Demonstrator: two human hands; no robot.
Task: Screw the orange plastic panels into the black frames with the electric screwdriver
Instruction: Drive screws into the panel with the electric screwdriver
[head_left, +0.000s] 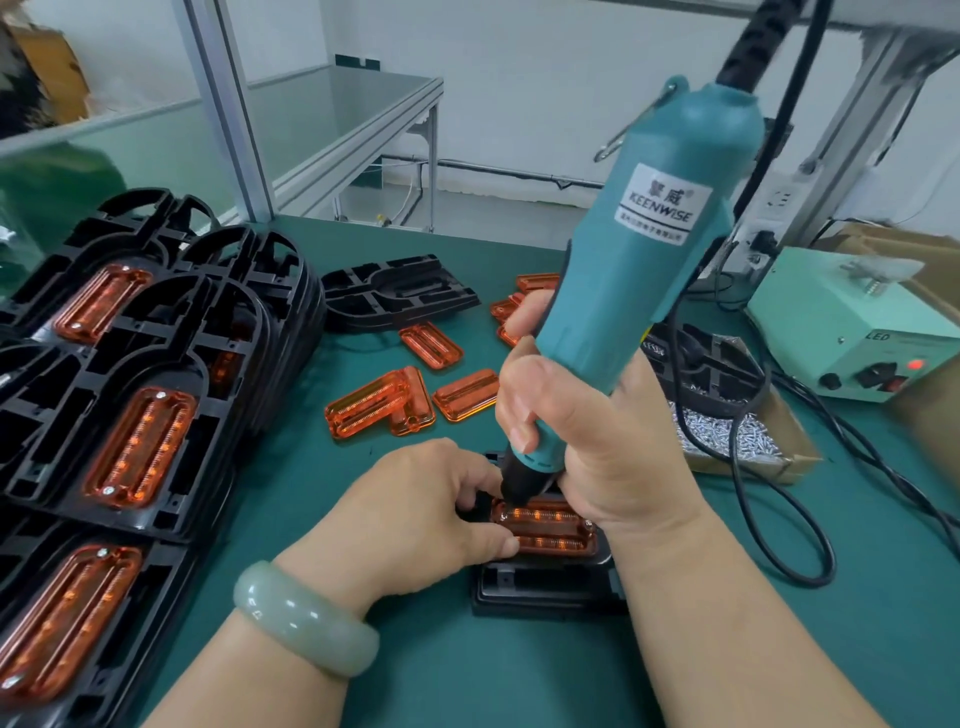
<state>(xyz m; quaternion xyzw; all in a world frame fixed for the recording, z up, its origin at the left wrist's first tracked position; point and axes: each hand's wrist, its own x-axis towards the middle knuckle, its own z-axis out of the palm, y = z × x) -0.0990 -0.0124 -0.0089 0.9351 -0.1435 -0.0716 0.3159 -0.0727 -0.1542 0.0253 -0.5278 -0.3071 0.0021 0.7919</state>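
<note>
A: Driving the left-end screw, by the look of it; right hand (566, 415) is wrapped round the lower barrel of the electric screwdriver (654, 249); tool is tilted, top leaning away and right, bit down at the left end of the orange panel (550, 530).

B: Where's the workpiece?

A: Panel sits in the black frame (545, 592), flat on the green mat (467, 675) right in front of the person, between both wrists; its long axis runs left-right across the view.

B: Left hand?

A: Left hand (431, 509) pinches the panel's left end; thumb on the near long side, fingers curled over the far side just beside the bit; it's the hand nearer the screw point.

B: Other end?

A: Right end lies under the heel of the right hand; a small glint there might be a seated screw; can't confirm. If it isn't, my read is the next move runs the bit rightward along that long axis; lift clear first; left hand's hold should do as is.

B: Supplies?

A: Box of screws (727, 436) just right of the right hand; loose panels (379, 410) beyond the left hand; stack of finished frames (140, 415) along the left edge; controller box (852, 332) far right, red lamp lit.

B: Risk?

A: Tilted bit could cam out and scar the panel; fingertips are close to the tip.
</note>
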